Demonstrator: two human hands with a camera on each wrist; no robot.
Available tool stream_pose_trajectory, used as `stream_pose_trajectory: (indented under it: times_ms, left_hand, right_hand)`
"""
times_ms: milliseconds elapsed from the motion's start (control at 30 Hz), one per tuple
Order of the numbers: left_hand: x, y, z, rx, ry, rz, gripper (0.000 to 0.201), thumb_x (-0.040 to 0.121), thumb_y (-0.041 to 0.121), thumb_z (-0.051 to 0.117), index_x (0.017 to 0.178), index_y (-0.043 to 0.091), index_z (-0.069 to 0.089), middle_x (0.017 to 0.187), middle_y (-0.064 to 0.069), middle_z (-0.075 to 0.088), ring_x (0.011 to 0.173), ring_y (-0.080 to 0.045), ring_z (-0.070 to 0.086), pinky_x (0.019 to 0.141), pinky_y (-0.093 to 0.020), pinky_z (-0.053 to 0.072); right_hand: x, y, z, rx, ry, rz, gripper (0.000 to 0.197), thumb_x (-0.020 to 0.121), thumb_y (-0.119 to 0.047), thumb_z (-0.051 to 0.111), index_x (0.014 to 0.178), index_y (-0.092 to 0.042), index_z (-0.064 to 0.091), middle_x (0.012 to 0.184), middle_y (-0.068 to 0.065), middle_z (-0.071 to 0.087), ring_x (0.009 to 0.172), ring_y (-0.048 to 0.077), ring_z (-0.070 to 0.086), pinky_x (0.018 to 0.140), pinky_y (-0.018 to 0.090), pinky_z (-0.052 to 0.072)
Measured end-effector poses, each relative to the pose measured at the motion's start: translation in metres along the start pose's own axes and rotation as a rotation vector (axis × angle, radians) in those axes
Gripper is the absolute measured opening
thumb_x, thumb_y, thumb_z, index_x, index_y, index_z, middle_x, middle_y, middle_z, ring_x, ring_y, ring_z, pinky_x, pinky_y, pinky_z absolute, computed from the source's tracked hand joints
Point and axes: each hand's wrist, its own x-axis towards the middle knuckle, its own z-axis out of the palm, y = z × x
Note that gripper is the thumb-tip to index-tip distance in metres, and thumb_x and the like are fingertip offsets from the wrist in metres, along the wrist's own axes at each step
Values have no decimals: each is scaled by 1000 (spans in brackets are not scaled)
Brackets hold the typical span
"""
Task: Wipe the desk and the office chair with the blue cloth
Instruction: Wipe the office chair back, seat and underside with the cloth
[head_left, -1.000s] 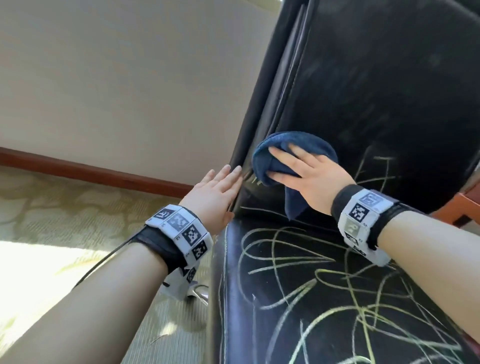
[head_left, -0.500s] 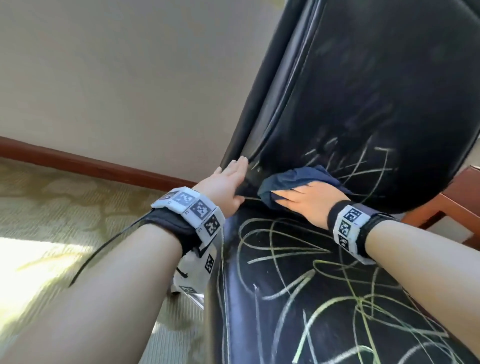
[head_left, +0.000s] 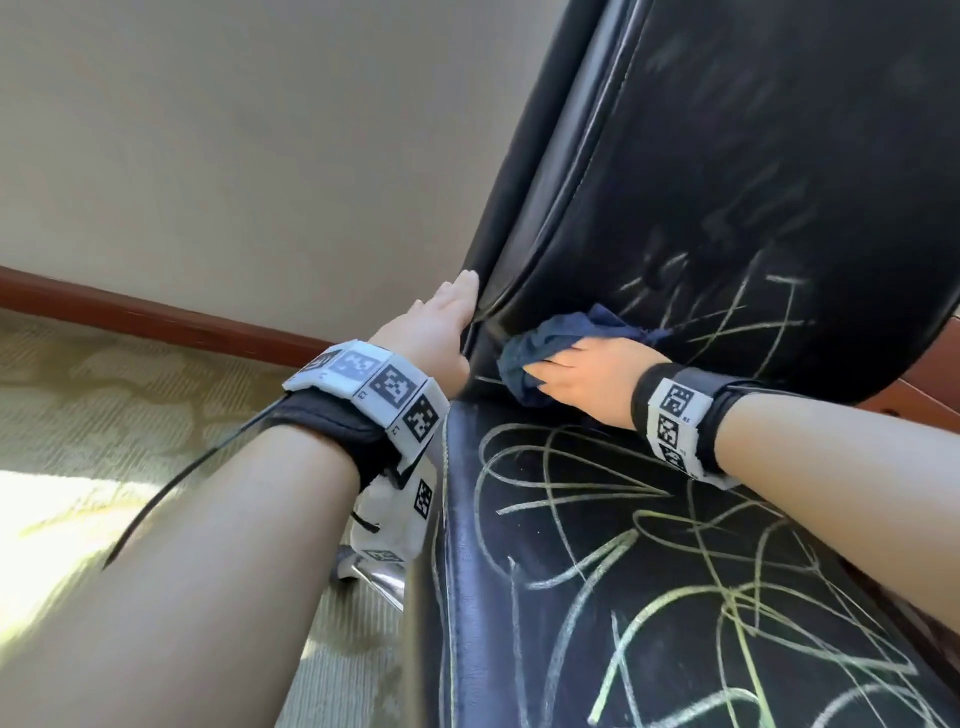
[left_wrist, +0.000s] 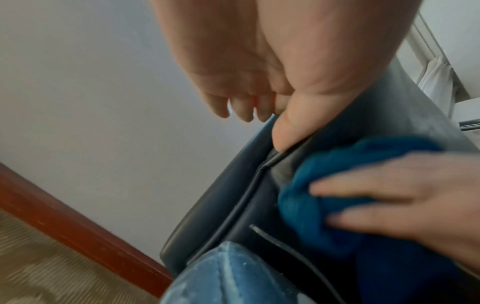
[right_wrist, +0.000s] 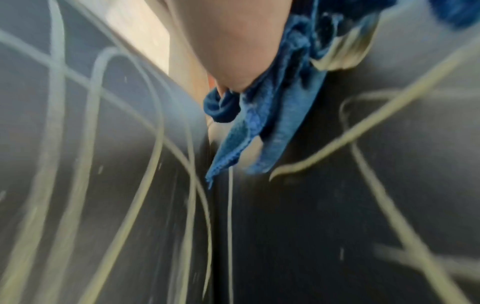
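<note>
Nearest the camera, the seat (head_left: 649, 597) of the office chair (head_left: 727, 156) is black, smooth leather-like padding, covered in pale yellow-green scribbles (head_left: 571, 499). It looks firm and slick, so a cloth should glide on it. Farther in, at about 12 o'clock from the seat's middle, the right hand (head_left: 592, 379) lies on the blue cloth (head_left: 550, 348), pressing it into the crease where the seat meets the backrest. Its fingers (left_wrist: 363, 197) are nearly straight and close together, flat on the bunched fabric; the right wrist view shows a loose corner of the cloth trailing under the palm. The cloth is soft, light and limp, so it is best gathered in a wad under the palm, not held by an edge. At 9 o'clock from the cloth, the left hand (head_left: 441, 332) rests on the backrest's side edge, fingers extended together, thumb (left_wrist: 293, 125) pressed on the seam, likely steadying the chair. Scribbles remain on the lower backrest beyond.
</note>
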Motion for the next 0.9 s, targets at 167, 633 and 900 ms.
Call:
stream_pose_trajectory:
  times_ms: [167,633,900]
  left_hand:
    - [1,-15,9,72,-37,-62,75,91,9,41,148,8,-7,158,-5,-6,145,-17,0,117,-33,4]
    - [-26,-18,56,178,-439,4,71,97,49,31,150,14,-2,157,-2,-12,145,-16,-3,117,-33,7]
    - [-24,-11,56,322,-417,116,64,100,43,24,149,13,-3,158,-3,-9,145,-16,-7,116,-30,-1]
  right_hand:
    - [-6,28,-66,-179,266,297,41,84,-18,38,115,-10,62,122,17,60,114,34,56,102,45,34]
    - [31,14,-71,-130,-183,382,44,76,-28,31,90,-23,72,108,5,64,99,29,61,97,42,46]
    - [5,36,-79,-116,-44,558,41,72,-29,35,87,-19,71,104,10,64,99,33,62,99,48,41]
